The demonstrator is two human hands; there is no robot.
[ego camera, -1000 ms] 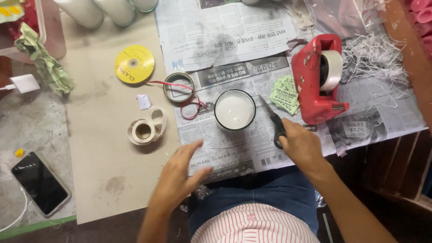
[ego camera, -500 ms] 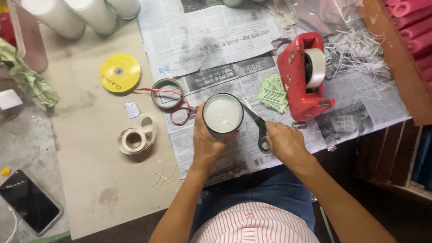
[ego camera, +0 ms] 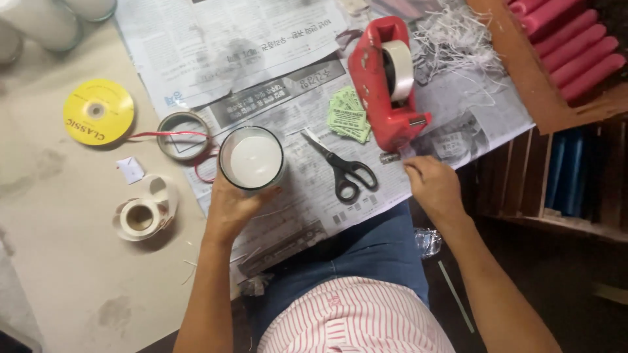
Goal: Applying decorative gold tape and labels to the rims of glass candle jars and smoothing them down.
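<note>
My left hand grips the near side of a glass jar of white wax, which stands upright on the newspaper. Black-handled scissors lie flat on the paper just right of the jar, with no hand on them. My right hand rests on the newspaper's right part. Its fingertips sit at the front foot of a red tape dispenser and hold nothing that I can see.
A stack of green tickets lies beside the dispenser. A metal lid with red ribbon, a yellow ribbon spool and a roll of stickers sit to the left. Shredded paper and a crate of pink candles lie at the right.
My right hand has put the scissors down on the newspaper and moved right to the dispenser's foot. My left hand took hold of the jar and keeps gripping it.
</note>
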